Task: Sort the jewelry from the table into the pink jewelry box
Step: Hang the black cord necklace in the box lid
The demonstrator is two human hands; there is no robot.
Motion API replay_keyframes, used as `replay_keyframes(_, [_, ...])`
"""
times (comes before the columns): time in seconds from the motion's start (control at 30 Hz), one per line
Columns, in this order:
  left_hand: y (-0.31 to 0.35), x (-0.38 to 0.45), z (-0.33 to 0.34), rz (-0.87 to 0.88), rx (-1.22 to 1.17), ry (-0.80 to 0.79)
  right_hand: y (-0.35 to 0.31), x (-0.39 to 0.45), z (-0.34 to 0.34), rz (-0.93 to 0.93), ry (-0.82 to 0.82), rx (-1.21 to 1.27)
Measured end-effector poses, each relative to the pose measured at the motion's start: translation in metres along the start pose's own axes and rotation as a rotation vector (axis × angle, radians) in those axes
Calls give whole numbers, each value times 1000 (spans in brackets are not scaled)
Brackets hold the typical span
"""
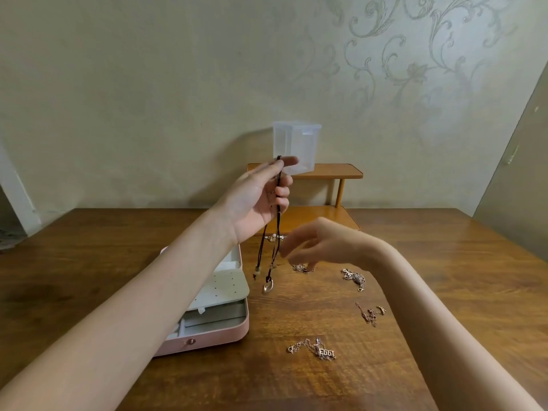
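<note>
My left hand is raised above the table and grips a black cord necklace, whose metal pendant dangles just right of the open pink jewelry box. The box shows a white perforated tray and grey compartments, partly hidden by my left forearm. My right hand hovers blurred below the left, fingers apart, close to the cord and above a small chain. Three more gold chains lie on the wood: chain, chain and a lettered necklace.
A small wooden two-tier shelf stands at the table's back against the wall, with a clear plastic container on its top tier. A pearl piece lies in front of its lower tier.
</note>
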State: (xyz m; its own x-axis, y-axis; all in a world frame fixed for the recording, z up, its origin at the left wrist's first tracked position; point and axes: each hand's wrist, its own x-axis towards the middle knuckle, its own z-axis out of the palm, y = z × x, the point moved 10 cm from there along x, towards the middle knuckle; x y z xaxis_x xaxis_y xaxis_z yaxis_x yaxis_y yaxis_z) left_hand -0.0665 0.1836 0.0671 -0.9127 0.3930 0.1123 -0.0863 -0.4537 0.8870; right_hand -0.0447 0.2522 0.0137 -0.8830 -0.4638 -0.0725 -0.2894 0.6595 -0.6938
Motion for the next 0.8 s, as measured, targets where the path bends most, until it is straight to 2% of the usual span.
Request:
replay_keyframes(0.1, [3,-1,-2,23,-14,23,4,9,23,33,-37,21])
replay_keyframes(0.3, [10,0,-5,61,-34,37,7,19,20,47,173,58])
replay_keyframes(0.47, [12,1,-24,113,100,94,4,15,20,87,-11,-31])
replay_keyframes(0.67, [-1,-1,-57,104,181,244,-28,2,-34,-44,295,102])
replay_keyframes(0.8, [-13,-1,-66,41,185,258,-64,-8,-65,-224,455,255])
